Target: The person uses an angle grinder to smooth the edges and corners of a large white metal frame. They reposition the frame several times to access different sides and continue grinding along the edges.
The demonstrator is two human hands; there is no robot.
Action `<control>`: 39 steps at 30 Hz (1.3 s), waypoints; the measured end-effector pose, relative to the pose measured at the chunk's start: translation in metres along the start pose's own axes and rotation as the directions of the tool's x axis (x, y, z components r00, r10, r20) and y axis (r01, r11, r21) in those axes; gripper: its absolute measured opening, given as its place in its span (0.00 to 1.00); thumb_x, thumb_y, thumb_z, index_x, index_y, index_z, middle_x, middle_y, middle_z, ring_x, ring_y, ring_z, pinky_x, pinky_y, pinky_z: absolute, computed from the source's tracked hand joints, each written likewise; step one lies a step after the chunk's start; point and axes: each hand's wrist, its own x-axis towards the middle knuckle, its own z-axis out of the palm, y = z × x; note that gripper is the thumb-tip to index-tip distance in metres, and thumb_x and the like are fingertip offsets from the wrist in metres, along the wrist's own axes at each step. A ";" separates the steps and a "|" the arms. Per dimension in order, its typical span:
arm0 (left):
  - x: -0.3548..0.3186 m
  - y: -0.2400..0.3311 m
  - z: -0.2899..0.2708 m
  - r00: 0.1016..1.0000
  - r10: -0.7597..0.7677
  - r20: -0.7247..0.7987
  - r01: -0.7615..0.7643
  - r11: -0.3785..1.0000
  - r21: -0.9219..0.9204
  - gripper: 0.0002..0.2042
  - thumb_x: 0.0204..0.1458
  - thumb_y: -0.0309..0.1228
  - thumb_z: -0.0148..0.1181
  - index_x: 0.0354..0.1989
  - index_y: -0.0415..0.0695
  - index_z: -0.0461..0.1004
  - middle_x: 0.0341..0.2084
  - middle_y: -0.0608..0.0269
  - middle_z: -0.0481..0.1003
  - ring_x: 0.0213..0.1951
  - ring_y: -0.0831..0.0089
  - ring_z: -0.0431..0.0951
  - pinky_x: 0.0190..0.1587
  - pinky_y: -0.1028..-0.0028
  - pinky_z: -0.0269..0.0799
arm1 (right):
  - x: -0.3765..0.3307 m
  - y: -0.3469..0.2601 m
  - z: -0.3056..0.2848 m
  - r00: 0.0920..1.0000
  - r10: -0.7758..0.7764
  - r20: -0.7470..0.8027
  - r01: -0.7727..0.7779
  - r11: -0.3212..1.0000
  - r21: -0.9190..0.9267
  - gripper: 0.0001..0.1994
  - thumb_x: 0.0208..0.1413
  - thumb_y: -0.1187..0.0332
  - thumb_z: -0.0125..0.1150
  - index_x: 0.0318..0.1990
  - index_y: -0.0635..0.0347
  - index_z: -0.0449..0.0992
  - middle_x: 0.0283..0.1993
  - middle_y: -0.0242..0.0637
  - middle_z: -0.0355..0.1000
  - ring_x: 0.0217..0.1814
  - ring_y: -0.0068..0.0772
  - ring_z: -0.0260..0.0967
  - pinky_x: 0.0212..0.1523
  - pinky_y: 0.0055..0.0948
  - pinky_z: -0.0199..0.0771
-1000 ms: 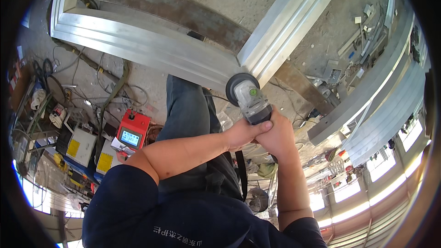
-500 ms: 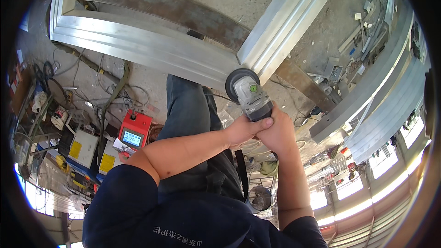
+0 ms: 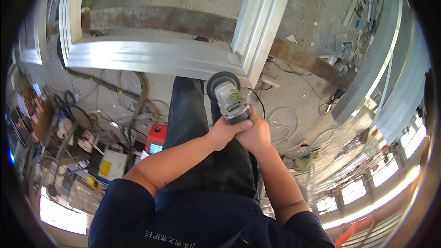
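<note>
Both my hands grip an angle grinder [image 3: 229, 101] in front of my legs. Its round dark disc [image 3: 223, 82] faces the near edge of a silver metal frame [image 3: 151, 57], close to the frame's right-hand corner; I cannot tell whether they touch. My left hand [image 3: 223, 133] wraps the grinder's near end from the left. From the right, my right hand [image 3: 256, 133] closes round the same body, its fingers against the other hand. Much of the grinder's rear is hidden by my hands.
A rusty beam [image 3: 156, 18] runs beneath the frame. Long metal profiles [image 3: 372, 82] stand at the right. A red machine with a lit screen [image 3: 156, 140] sits left of my leg, near cables and cluttered tools. A pale hose [image 3: 294, 124] lies coiled on the floor.
The grinder and both hands have shifted left and slightly down in the picture, still together. The frame appears higher and more level, and the disc is off the corner joint it overlapped.
</note>
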 end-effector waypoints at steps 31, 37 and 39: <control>0.017 0.104 -0.027 0.984 -0.120 -0.129 0.175 0.730 0.661 0.33 0.48 0.43 0.79 0.60 0.43 0.73 0.56 0.63 0.75 0.58 0.69 0.74 0.62 0.65 0.69 | 0.046 -0.039 0.086 0.915 0.231 -0.332 0.008 0.809 0.587 0.21 0.49 0.66 0.66 0.50 0.61 0.72 0.36 0.55 0.79 0.41 0.65 0.77 0.41 0.50 0.78; 0.014 0.104 -0.029 0.987 -0.075 -0.139 0.149 0.735 0.662 0.31 0.48 0.44 0.79 0.58 0.43 0.74 0.54 0.64 0.75 0.57 0.70 0.74 0.61 0.66 0.69 | 0.042 -0.047 0.081 0.935 0.213 -0.284 -0.016 0.824 0.567 0.20 0.48 0.67 0.66 0.49 0.62 0.72 0.36 0.55 0.79 0.42 0.65 0.77 0.42 0.52 0.78; 0.014 0.106 -0.026 0.986 -0.085 -0.143 0.159 0.727 0.668 0.31 0.48 0.44 0.79 0.57 0.44 0.74 0.54 0.64 0.75 0.57 0.70 0.74 0.61 0.66 0.69 | 0.044 -0.047 0.081 0.925 0.244 -0.292 -0.019 0.796 0.604 0.19 0.48 0.67 0.65 0.48 0.61 0.72 0.36 0.54 0.79 0.42 0.65 0.77 0.43 0.52 0.78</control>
